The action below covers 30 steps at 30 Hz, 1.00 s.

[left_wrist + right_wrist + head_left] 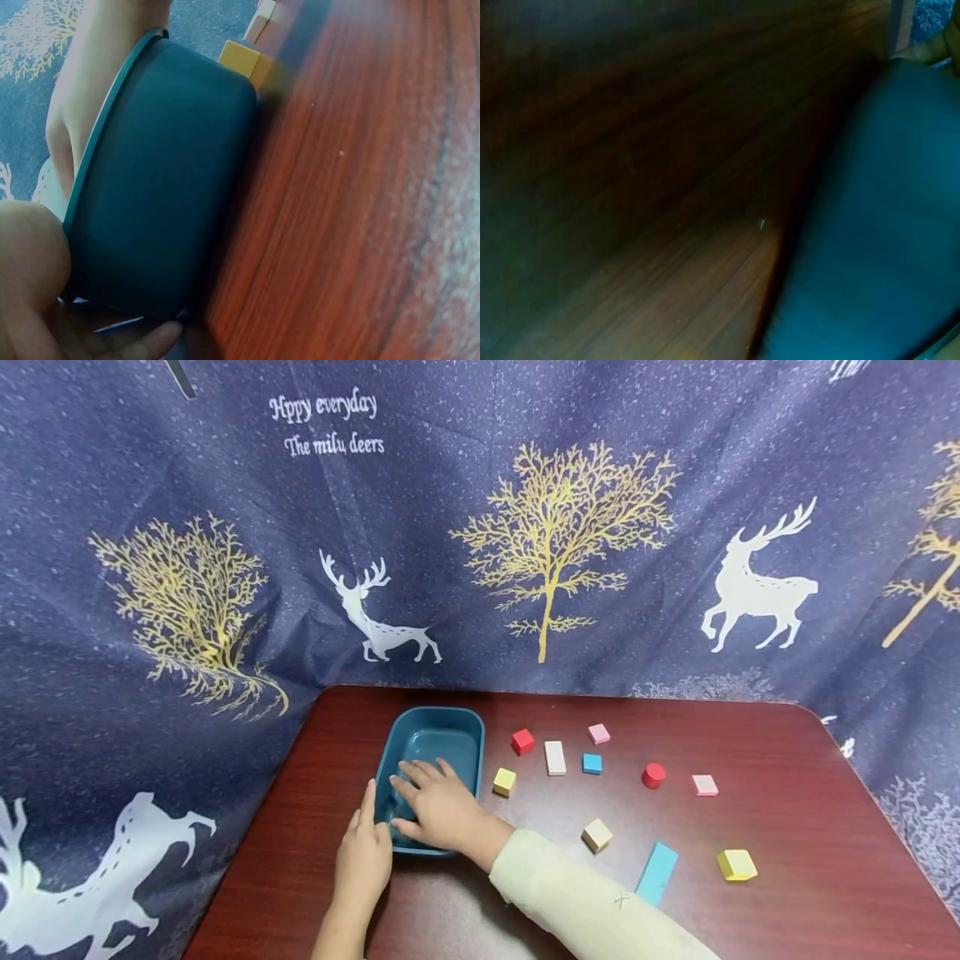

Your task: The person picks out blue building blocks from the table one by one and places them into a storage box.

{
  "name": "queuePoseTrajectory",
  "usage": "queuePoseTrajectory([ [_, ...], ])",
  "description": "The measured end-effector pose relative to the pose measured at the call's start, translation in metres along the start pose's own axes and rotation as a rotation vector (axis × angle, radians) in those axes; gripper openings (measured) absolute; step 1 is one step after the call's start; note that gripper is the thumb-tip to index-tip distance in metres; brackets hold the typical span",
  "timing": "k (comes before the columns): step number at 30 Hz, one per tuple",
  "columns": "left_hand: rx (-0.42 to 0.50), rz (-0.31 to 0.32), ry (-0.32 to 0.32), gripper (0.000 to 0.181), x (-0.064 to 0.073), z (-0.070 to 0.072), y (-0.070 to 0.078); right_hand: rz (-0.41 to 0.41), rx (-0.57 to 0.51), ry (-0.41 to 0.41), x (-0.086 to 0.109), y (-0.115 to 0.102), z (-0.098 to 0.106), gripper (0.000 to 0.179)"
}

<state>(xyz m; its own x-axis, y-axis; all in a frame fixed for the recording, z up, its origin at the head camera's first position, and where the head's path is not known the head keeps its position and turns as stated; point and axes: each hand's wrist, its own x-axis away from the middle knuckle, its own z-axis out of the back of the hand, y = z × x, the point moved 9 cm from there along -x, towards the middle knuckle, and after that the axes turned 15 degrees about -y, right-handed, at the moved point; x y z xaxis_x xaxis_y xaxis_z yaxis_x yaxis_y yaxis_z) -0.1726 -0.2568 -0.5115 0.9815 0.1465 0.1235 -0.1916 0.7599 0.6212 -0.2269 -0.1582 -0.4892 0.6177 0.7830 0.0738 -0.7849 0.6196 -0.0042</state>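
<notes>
On a reddish-brown table (262,852) before deer-print cloth (637,410), a teal tray (450,745) stands at left.
The right hand (440,810) spreads its fingers over the tray; the left hand (365,852) touches its left side, whether pinching one cannot tell.

The left hand (365,852) points forward, index finger (368,804) extended, its forearm (345,922) bare. Just beside it, the right hand (441,808) lies palm down, fingers spread, its arm slanting leftward in a pale sleeve (585,893).
</notes>
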Motion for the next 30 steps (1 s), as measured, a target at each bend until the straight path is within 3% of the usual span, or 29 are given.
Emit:
queuePoseTrajectory([
  [6,-0.016,-0.012,0.004,0.065,-0.001,0.000,0.003,-0.033,-0.009,0.078,0.001,0.005,0.006,0.070],
  [30,-0.016,-0.005,0.032,0.063,0.000,0.001,0.002,-0.071,-0.080,0.070,0.024,0.027,0.020,0.075],
])
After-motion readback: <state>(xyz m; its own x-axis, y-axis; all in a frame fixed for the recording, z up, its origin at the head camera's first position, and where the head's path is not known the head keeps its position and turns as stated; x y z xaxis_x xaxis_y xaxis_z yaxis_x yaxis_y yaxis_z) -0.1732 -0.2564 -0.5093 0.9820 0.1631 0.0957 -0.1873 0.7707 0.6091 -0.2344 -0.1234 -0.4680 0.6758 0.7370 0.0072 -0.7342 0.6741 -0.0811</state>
